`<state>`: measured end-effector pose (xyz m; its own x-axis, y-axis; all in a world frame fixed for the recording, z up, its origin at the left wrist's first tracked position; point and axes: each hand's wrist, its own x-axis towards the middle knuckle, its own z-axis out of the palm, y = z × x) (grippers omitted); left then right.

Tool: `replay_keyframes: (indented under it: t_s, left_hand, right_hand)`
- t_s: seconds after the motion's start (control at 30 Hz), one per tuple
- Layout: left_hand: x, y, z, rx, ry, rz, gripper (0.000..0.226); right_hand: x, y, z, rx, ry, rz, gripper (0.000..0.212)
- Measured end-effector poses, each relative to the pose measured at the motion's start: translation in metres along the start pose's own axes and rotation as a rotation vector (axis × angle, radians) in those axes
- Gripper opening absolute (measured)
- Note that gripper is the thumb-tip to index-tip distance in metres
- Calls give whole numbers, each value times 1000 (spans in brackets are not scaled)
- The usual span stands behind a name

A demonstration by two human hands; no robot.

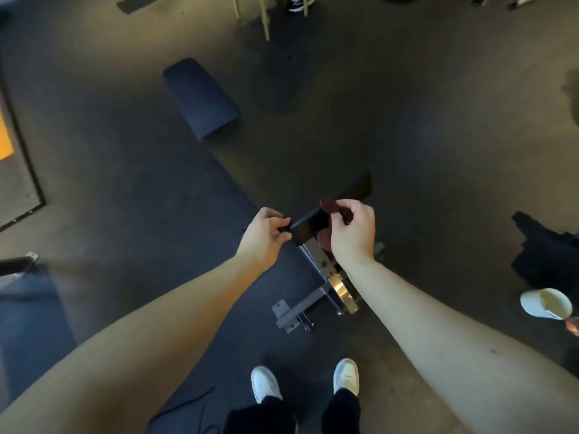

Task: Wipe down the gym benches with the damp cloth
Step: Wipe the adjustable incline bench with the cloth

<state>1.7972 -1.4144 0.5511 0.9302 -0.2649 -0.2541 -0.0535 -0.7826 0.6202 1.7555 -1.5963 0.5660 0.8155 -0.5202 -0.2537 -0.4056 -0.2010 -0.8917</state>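
Head view: just above the grey bench frame (315, 261), the right hand (354, 230) grips the maroon cloth (329, 205), bunched against a dark pad end (310, 228). The left hand (263, 236) pinches that pad's edge. Risk: the bunched cloth covers little surface, likely leaving unwiped patches.

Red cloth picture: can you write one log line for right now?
left hand pinches dark object | right hand grips red cloth | bench frame below hands
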Motion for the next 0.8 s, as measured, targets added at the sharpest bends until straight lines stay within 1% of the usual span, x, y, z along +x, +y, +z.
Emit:
replay_keyframes:
  t_s: [0.07, 0.17, 0.3, 0.37, 0.43, 0.47, 0.53, 0.6, 0.63, 0.7, 0.8]
  left_hand:
    - [1, -5, 5, -23, 62, 23, 27]
    - [3, -13, 10, -36, 126, 97, 23]
    - [7, -25, 16, -46, 174, 187, 17]
    - [10, -28, 19, -53, 198, 210, 11]
    - [10, -29, 21, -49, 210, 217, 7]
    - [10, -30, 22, -61, 212, 216, 7]
    - [9, -30, 22, -94, 213, 219, 9]
    - [8, -28, 21, -97, 202, 222, 13]
    - [7, -28, 20, -85, 197, 223, 14]
    - [7, -27, 21, -64, 189, 230, 16]
    - [7, -26, 21, -50, 202, 220, 16]
  right_hand:
    - [-1, 12, 16, 13, 2, -36, 16]
    - [-5, 29, 38, 48, 88, -106, 13]
    - [-21, 46, 59, 158, 193, -178, 11]
    - [-35, 56, 73, 181, 154, -205, 13]
    - [-44, 60, 80, 204, 119, -198, 17]
    - [-42, 58, 79, 217, 130, -189, 18]
    - [-18, 46, 68, 242, 218, -141, 19]
    - [23, 34, 47, 266, 350, -48, 20]
    - [45, 29, 36, 282, 387, -14, 20]
    - [66, 24, 20, 280, 389, 29, 18]
    - [44, 25, 30, 256, 368, -34, 15]
